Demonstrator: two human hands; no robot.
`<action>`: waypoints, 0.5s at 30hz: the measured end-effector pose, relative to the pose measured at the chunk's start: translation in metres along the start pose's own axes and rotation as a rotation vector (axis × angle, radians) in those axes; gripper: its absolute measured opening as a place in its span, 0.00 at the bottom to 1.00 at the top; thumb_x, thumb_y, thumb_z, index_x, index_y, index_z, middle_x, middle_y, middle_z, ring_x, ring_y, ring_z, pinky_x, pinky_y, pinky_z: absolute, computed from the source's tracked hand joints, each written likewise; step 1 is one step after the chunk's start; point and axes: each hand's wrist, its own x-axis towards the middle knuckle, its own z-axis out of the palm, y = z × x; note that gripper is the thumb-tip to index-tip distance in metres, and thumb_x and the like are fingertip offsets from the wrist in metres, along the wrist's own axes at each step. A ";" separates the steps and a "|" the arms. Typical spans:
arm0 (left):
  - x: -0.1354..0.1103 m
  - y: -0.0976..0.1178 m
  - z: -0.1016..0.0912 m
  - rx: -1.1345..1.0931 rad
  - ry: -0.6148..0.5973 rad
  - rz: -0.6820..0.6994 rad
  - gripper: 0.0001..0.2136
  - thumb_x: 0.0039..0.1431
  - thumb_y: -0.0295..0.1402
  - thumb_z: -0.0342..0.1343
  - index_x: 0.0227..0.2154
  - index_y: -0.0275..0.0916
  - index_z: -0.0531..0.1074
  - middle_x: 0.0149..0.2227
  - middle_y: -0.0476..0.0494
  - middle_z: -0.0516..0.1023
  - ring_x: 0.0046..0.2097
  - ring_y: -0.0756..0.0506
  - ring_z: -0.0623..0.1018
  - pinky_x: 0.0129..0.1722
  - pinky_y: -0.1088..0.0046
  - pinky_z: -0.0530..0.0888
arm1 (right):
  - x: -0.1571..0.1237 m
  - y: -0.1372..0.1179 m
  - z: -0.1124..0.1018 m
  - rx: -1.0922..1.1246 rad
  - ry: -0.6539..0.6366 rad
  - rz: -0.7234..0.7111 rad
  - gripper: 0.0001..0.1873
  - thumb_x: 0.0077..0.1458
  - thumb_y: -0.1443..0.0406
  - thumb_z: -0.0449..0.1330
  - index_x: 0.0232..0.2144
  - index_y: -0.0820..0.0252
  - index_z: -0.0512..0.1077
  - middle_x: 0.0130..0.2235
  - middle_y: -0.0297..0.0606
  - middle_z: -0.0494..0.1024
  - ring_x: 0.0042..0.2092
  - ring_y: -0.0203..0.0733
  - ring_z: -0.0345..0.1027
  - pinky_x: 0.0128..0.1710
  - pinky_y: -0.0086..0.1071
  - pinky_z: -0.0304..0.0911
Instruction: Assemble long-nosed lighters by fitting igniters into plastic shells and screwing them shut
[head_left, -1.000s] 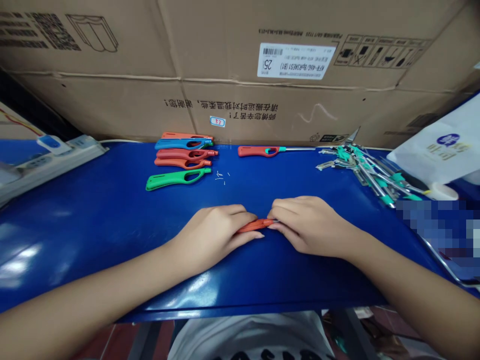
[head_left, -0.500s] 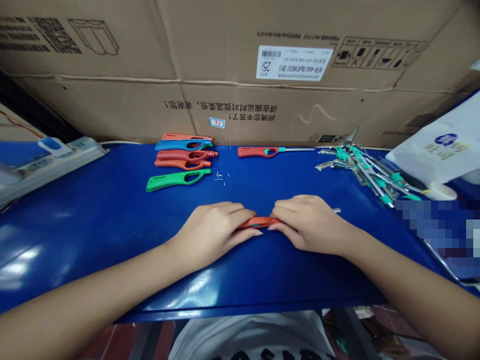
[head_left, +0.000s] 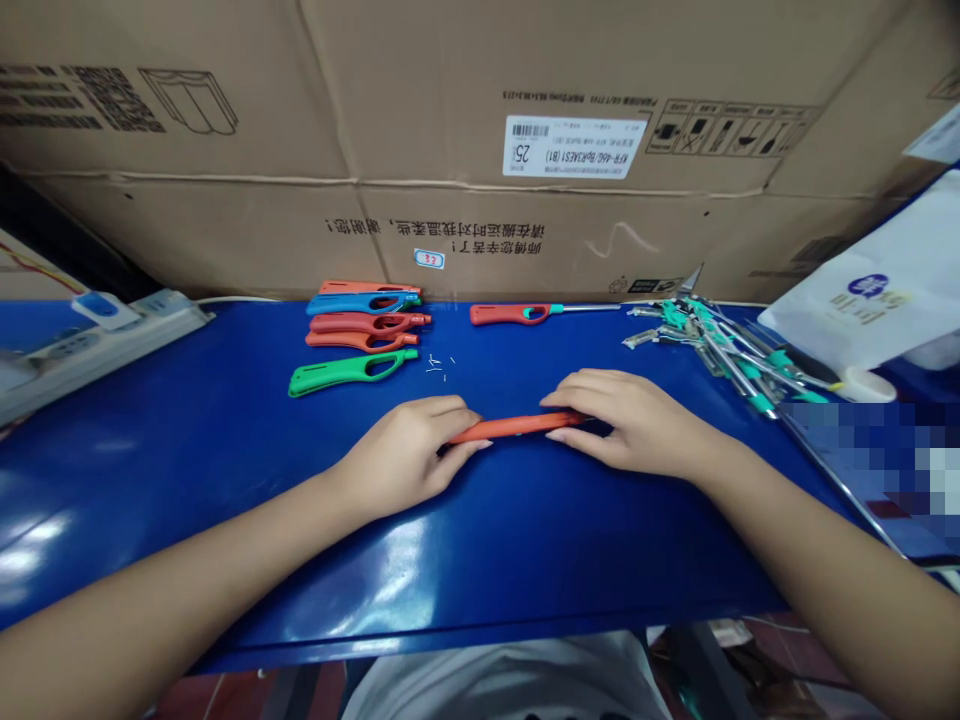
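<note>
Over the middle of the blue table, an orange stick lighter (head_left: pixel 517 427) is held level and edge-on between my two hands. My left hand (head_left: pixel 416 445) is closed around its left end, thumb below and fingers above. At the other end, my right hand (head_left: pixel 622 420) has thumb and fingers around the tip, which is partly hidden inside the grip. Beyond the hands lies a red stick lighter (head_left: pixel 510 315) with a metal tube. To the left, a green lighter casing (head_left: pixel 322 374) lies before several red, orange and blue casings (head_left: pixel 360 303).
A pile of metal tubes with teal parts (head_left: pixel 720 345) lies at the right, by a white bag (head_left: pixel 840 280). Small pale slivers (head_left: pixel 435 363) lie near the casings. A power strip (head_left: pixel 97 345) is at the left. A cardboard wall (head_left: pixel 420 120) closes off the back.
The hands have moved apart, so more of the orange lighter shows between them. My right hand has shifted up slightly and its fingers are less tightly bunched.
</note>
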 end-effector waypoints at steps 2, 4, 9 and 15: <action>0.000 0.003 0.003 0.011 -0.013 0.021 0.10 0.71 0.33 0.51 0.43 0.35 0.77 0.36 0.42 0.77 0.37 0.46 0.77 0.38 0.72 0.73 | 0.002 -0.006 0.002 0.008 0.026 -0.071 0.17 0.67 0.58 0.57 0.52 0.61 0.74 0.48 0.46 0.81 0.49 0.47 0.74 0.50 0.41 0.67; 0.000 0.004 0.007 0.011 -0.012 0.025 0.10 0.71 0.33 0.51 0.44 0.35 0.77 0.36 0.42 0.77 0.37 0.46 0.76 0.38 0.72 0.73 | 0.003 -0.012 0.006 0.027 0.047 -0.115 0.16 0.69 0.60 0.55 0.52 0.61 0.75 0.49 0.46 0.82 0.49 0.46 0.74 0.50 0.41 0.68; 0.002 0.005 0.017 -0.144 0.072 -0.043 0.08 0.69 0.35 0.55 0.44 0.38 0.77 0.39 0.45 0.80 0.38 0.47 0.78 0.40 0.73 0.74 | 0.005 -0.014 0.014 0.170 0.152 -0.062 0.13 0.70 0.65 0.52 0.42 0.62 0.77 0.38 0.43 0.82 0.39 0.42 0.72 0.42 0.36 0.67; 0.003 0.007 0.023 -0.477 0.163 -0.299 0.17 0.65 0.41 0.59 0.53 0.39 0.73 0.31 0.49 0.80 0.27 0.51 0.76 0.28 0.76 0.74 | 0.005 -0.003 0.016 0.343 0.113 0.135 0.12 0.68 0.62 0.56 0.36 0.61 0.77 0.32 0.37 0.80 0.32 0.36 0.71 0.34 0.29 0.62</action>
